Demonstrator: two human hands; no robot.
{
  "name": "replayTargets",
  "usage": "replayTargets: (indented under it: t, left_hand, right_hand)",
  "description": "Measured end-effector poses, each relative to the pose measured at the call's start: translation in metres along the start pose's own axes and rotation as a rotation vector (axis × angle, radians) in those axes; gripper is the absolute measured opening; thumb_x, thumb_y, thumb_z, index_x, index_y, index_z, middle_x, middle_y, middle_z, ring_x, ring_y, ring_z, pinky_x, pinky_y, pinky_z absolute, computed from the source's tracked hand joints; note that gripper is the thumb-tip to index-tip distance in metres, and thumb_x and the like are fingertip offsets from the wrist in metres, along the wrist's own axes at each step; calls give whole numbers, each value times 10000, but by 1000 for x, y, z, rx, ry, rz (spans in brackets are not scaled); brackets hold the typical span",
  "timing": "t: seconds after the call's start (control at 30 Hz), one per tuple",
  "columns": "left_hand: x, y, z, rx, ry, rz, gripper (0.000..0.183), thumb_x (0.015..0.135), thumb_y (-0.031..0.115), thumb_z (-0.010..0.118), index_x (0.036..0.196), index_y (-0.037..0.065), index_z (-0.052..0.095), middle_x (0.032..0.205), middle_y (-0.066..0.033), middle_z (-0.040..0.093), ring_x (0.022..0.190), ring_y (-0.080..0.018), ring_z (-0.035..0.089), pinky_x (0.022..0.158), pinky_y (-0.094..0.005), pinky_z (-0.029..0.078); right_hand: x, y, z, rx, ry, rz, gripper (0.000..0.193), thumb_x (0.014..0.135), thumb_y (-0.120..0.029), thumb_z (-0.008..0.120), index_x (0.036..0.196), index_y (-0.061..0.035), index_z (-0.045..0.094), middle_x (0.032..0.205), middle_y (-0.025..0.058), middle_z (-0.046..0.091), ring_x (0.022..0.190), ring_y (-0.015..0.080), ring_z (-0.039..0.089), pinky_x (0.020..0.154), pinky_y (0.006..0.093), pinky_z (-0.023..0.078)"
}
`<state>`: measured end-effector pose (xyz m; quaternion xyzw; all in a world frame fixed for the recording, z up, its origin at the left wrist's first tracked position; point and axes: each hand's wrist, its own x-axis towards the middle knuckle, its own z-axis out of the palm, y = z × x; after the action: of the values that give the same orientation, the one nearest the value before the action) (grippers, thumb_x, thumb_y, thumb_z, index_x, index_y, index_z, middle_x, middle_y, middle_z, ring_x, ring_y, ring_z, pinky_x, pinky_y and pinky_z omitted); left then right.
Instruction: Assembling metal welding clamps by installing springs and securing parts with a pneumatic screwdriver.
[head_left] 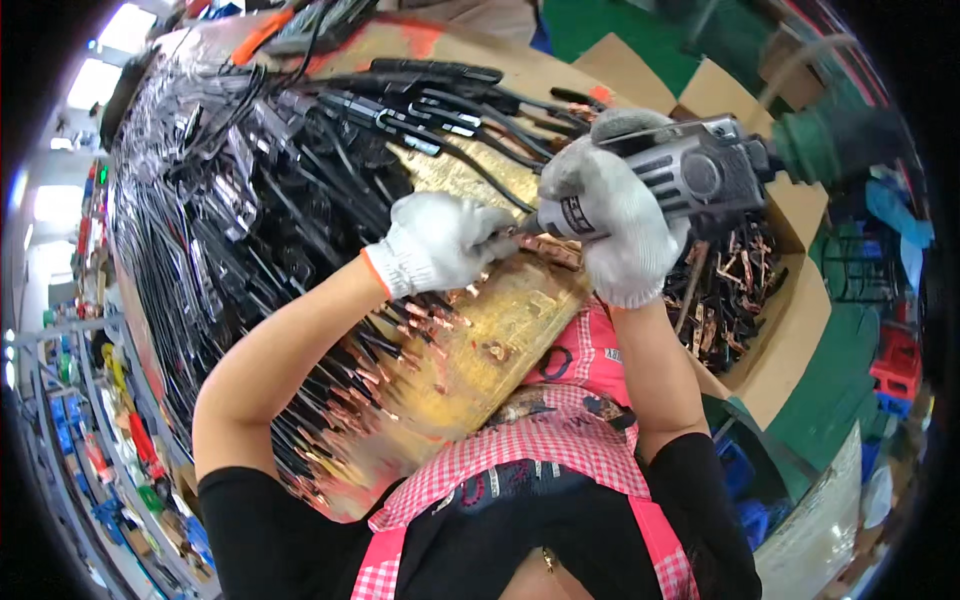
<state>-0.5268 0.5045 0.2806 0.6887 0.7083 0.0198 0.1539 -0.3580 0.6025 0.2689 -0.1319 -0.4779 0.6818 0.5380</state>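
My right hand [625,215], in a white-grey knit glove, is wrapped round a grey hand-held power tool [700,178] with a narrow nose pointing left. A green hose-like part [805,145] joins its rear end. My left hand [445,240], gloved the same way, is closed in a pinch right beside the tool's nose; what its fingertips hold is hidden. Just below the nose lie copper pieces [550,250]. A large heap of black cables [290,180] with copper ends [350,385] covers the table to the left of and beyond my left hand.
The worn yellow table edge [510,340] runs close to my pink checked apron. At right, an open cardboard box [790,340] contains many copper and black scraps [735,280]. A red crate [897,362] stands on the green floor. Shelves [90,430] with coloured goods stand far left.
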Motion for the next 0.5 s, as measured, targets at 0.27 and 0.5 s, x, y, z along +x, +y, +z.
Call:
replayTargets:
  t: [0.27, 0.5]
  left_hand:
    - [43, 19, -18, -514, 339, -83, 283, 913, 343, 630, 1093, 132, 689, 902, -163, 710, 852, -339, 703, 761, -427, 554]
    - [51, 23, 6, -102, 377, 59, 452, 811, 367, 710, 1138, 66, 629, 1038, -173, 643, 968, -388, 657, 836, -486, 538]
  right_hand:
    - [-8, -62, -125, -448, 580, 342, 200, 891, -217, 723, 983, -66, 631, 700, 30, 605, 520, 106, 552, 435, 249, 418]
    - [-71, -29, -302, -1466, 439, 564, 614, 865, -380, 740, 1303, 25, 593, 1077, 171, 693, 942, 298, 668, 877, 400, 510]
